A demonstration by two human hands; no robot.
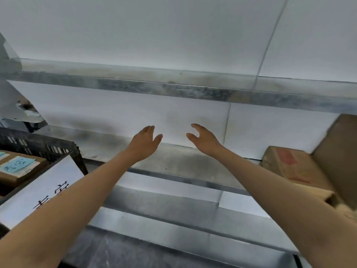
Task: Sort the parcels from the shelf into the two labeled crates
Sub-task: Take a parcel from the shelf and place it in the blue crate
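L hand [144, 142] & R hand [204, 139] are both stretched out toward the far side, arms bare, palms turned in facing each other. Fingers are loose and slightly curved, thumbs apart from the rest. Neither holds anything and they're not touching, w/ a gap between them. Both hang above the metal shelf [183, 167], in front of the white back panel [135, 113].

On the right of the shelf, well apart from the R hand, sits a cardboard parcel [289, 165] w/ red print on top; print is too blurred to read. Just beside it, further right, is a bigger plain brown box [338, 151], touching or nearly so, cut off by the frame edge.

On the left, near the L forearm, is a black slatted crate [38, 146]. A white label card [44, 190] w/ dark handwritten characters is on its near side, partly hidden by the arm. Inside the crate lies a brown parcel [19, 176] w/ a blue slip [17, 165] on top, handwriting on it.

Above the hands, a worn metal rail [173, 88] runs left to right across the wall.
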